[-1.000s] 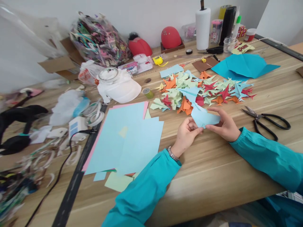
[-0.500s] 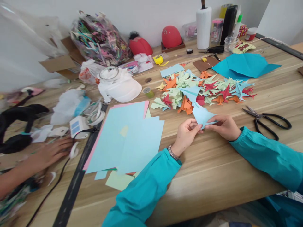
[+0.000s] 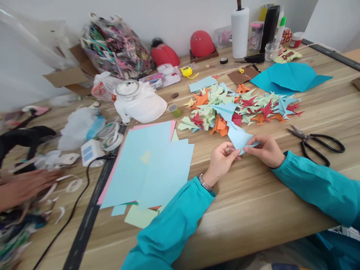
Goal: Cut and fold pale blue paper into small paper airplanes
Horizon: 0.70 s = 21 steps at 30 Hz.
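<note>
Between my two hands is a light blue sheet of folded paper, its lower edge turned up into a narrow flap. My left hand pinches its lower left corner between thumb and fingers. At the lower right, my right hand grips the folded flap. Just beyond lies a heap of folded paper figures in pale green, orange, red and blue. A light blue paper plane rests at the heap's front, close to the held paper's tip. Black-handled scissors lie to the right of my right hand.
Flat paper sheets are stacked on my left. A white cap and a small spool stand behind them. Large teal folded paper lies at the back right. Another person's hand is at the far left, beside a black cable.
The flap at the folded paper's lower right has shifted slightly under my right fingers. The other person's hand has moved left, away from the cable. My left hand has hardly moved.
</note>
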Each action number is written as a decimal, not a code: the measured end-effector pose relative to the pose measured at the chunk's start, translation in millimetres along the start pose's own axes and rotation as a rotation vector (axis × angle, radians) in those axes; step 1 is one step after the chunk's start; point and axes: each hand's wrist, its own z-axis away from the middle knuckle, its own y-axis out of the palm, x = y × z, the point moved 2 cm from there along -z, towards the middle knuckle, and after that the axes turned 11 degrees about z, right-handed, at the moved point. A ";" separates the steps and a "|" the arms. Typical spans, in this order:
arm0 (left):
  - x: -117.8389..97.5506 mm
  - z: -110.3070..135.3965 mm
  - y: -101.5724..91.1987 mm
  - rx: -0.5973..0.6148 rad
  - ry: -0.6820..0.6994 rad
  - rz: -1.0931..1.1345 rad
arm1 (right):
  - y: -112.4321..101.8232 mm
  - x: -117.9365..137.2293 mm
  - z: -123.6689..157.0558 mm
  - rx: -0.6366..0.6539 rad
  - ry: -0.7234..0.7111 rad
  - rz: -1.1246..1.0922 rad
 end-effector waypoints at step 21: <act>0.0 0.9 4.1 -0.004 -0.047 -0.041 | 2.5 0.3 0.1 -0.032 -0.026 0.039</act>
